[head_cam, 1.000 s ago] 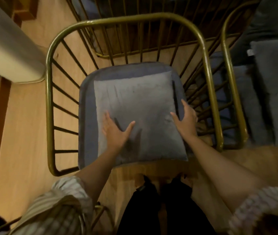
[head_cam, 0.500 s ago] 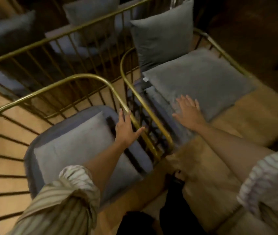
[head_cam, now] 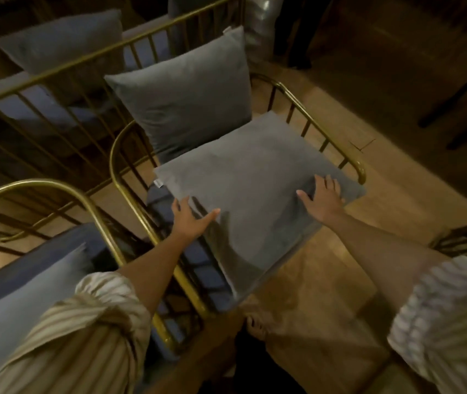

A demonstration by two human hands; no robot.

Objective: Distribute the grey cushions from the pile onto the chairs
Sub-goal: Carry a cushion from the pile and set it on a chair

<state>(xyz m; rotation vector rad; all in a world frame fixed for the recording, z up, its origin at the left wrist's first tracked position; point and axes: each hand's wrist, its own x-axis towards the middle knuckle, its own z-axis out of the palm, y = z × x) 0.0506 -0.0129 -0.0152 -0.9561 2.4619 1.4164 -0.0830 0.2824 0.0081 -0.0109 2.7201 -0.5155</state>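
Grey cushions on a brass-gold chair frame with blue seat; beige-and-white striped sleeves; tan wooden floor.

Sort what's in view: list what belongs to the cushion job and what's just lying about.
Belongs to the job:
- flat grey square cushion under left hand and right hand
- upright grey cushion
- brass-railed chair holding both
- near brass chair, cushioned already

Just about:
- dark table legs
- wooden floor

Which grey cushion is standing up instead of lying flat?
The upright cushion leaning against the back rail of the middle chair. The flat cushion under both hands lies on that seat; the one on the near-left chair lies flat too.
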